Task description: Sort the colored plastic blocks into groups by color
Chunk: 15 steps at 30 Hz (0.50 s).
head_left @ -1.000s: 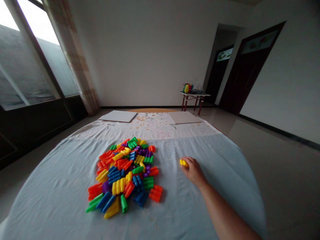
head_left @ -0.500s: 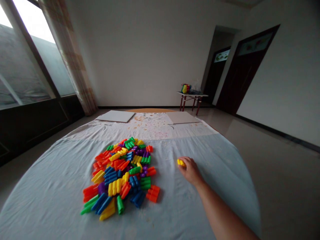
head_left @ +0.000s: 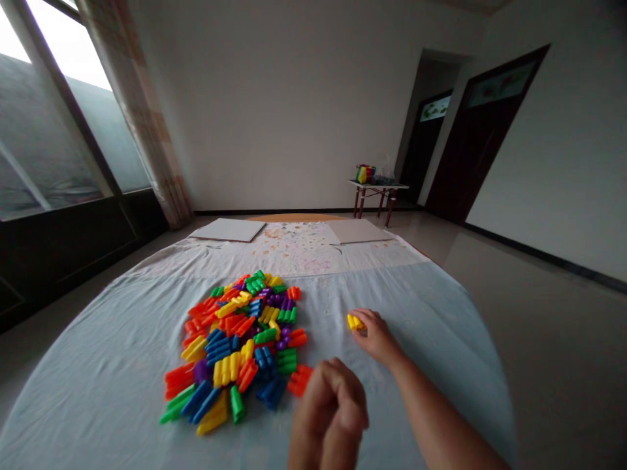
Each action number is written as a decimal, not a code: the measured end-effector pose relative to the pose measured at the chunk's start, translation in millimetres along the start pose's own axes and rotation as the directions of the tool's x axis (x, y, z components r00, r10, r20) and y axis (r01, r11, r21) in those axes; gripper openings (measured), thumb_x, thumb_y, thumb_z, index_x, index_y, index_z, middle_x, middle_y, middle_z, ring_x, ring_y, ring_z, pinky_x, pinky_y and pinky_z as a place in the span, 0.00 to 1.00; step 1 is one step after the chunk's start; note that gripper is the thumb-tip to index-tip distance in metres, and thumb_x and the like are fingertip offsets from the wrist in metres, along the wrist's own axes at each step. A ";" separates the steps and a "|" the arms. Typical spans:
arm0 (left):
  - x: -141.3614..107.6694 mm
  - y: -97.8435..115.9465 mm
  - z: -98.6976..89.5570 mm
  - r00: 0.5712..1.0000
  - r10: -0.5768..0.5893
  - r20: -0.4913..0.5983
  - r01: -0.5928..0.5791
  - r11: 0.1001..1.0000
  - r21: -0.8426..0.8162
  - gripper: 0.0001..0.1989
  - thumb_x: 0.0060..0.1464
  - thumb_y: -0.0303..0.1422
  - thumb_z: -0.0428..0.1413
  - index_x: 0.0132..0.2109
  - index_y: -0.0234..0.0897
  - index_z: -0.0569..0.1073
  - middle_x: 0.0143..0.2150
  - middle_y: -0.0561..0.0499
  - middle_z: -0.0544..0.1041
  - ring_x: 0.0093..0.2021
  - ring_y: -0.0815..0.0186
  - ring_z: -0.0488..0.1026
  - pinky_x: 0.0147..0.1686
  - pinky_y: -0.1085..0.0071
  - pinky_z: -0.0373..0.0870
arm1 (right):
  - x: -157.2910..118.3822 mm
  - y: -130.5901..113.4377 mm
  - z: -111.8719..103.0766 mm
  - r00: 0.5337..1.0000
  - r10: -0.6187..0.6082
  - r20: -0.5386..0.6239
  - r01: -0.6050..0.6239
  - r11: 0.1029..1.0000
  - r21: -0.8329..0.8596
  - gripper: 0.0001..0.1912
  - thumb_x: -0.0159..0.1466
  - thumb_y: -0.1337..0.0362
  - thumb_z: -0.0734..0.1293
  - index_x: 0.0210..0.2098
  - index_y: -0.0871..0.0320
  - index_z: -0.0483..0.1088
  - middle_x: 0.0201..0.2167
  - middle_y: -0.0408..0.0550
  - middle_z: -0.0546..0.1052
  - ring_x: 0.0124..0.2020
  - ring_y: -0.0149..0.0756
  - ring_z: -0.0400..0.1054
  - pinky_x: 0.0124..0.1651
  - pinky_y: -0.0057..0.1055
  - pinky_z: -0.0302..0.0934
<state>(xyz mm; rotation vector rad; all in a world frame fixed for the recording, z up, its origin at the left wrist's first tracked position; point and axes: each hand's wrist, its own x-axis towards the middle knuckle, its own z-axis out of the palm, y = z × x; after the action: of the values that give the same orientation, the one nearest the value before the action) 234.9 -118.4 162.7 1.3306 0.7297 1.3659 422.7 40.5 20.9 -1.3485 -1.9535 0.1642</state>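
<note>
Many plastic pieces in red, yellow, blue, green and purple lie in a loose pile [head_left: 235,339] on the left half of the cloth-covered table [head_left: 112,365]. To the right of the pile, my right hand [head_left: 376,336] rests low over the cloth, its fingers closed around a yellow piece [head_left: 354,322]. My left hand [head_left: 333,411] is raised close to the camera at the bottom centre, its fingers curled together; what they hold, if anything, is hidden. It covers part of a red piece [head_left: 298,380] at the pile's right edge.
Two flat boards lie at the far side of the table, a white one [head_left: 230,229] on the left and a beige one [head_left: 360,230] on the right. Beyond stands a small side table [head_left: 379,185] with a colourful bag [head_left: 365,173] on it.
My left hand has come into view at the bottom centre. My right hand keeps nearly the same place with the yellow piece, and the pile looks unchanged.
</note>
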 end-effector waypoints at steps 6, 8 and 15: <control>12.8 -83.1 18.4 0.873 -0.397 0.282 0.156 0.776 0.611 0.15 0.41 0.28 0.55 0.20 0.39 0.53 0.19 0.58 0.56 0.22 0.73 0.53 0.24 0.72 0.50 | 1.0 -10.4 -7.6 1.000 0.030 0.003 -0.031 0.995 0.100 0.23 0.53 0.69 0.65 0.50 0.54 0.67 0.45 0.49 0.74 0.47 0.41 0.67 0.52 0.41 0.61; 15.2 -103.5 13.2 0.798 -0.536 0.276 0.160 0.629 0.761 0.16 0.37 0.24 0.55 0.19 0.39 0.51 0.19 0.58 0.55 0.21 0.74 0.52 0.24 0.72 0.48 | 2.0 -13.9 -9.6 0.999 0.037 0.006 -0.038 0.992 0.121 0.24 0.53 0.69 0.66 0.50 0.55 0.67 0.46 0.50 0.74 0.48 0.41 0.66 0.54 0.41 0.60; 23.3 -116.0 -4.7 0.764 -0.533 0.364 0.082 0.639 0.765 0.09 0.45 0.37 0.56 0.23 0.40 0.68 0.21 0.53 0.68 0.27 0.67 0.68 0.25 0.72 0.60 | -0.1 -17.4 -9.4 0.993 0.114 0.035 -0.119 0.975 0.186 0.19 0.53 0.69 0.65 0.45 0.55 0.71 0.43 0.50 0.75 0.46 0.40 0.68 0.51 0.40 0.62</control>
<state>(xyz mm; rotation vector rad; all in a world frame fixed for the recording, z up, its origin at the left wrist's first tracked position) 264.1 -64.4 61.4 1.9743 1.0674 0.2865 415.5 30.0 36.0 -1.3408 -1.8285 0.4125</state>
